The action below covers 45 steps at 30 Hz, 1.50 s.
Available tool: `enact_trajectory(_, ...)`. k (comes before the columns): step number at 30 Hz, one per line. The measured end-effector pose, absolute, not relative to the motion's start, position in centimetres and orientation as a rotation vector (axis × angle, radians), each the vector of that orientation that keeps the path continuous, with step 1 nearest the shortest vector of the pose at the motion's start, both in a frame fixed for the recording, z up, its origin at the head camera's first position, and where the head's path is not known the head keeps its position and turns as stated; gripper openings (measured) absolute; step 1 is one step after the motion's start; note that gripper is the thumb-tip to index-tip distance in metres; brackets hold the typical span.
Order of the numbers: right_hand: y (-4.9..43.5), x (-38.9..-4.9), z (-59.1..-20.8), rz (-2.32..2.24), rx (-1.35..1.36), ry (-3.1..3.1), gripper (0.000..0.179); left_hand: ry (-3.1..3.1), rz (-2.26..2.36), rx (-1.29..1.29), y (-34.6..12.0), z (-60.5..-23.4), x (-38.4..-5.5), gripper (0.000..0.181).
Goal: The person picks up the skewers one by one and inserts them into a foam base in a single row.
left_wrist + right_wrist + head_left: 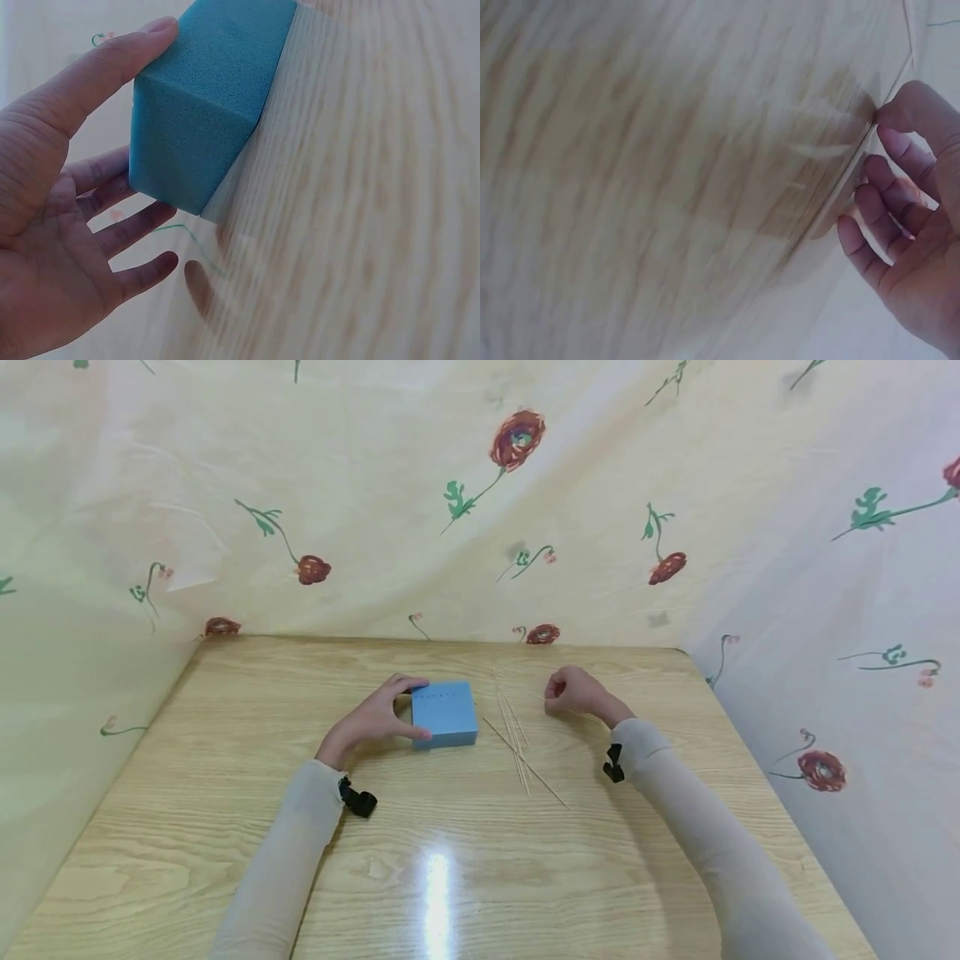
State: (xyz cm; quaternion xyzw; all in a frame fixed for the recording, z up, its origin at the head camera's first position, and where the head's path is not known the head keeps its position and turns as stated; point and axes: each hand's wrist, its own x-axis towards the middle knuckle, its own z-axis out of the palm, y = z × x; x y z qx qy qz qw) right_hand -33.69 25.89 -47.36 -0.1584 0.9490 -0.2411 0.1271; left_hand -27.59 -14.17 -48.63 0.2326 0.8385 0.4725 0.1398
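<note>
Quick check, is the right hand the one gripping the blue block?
No, the left hand grips the blue block, while the right hand pinches a thin stick.

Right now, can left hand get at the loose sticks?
Probably not directly: the left hand holds the blue block, which sits between it and the loose sticks. The hand would likely have to let go and reach past.
</note>
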Motion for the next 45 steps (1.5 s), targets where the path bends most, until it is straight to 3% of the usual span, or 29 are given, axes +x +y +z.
enact_trajectory(25,26.6,-31.9,-46.8,-1.033,-0.554,2.77,0.004,2.42,1.363,0.654,-14.4,-48.9,-27.6,0.094)
enact_trajectory(35,25.3,-31.3,-45.6,-1.34,-0.534,2.712,0.031,2.421,1.359,0.661,-14.4,-49.1,-27.9,0.097)
enact_trajectory(45,22.2,-30.9,-43.4,-1.647,-0.527,2.671,0.03,2.403,1.377,0.664,-14.3,-48.8,-27.7,0.094)
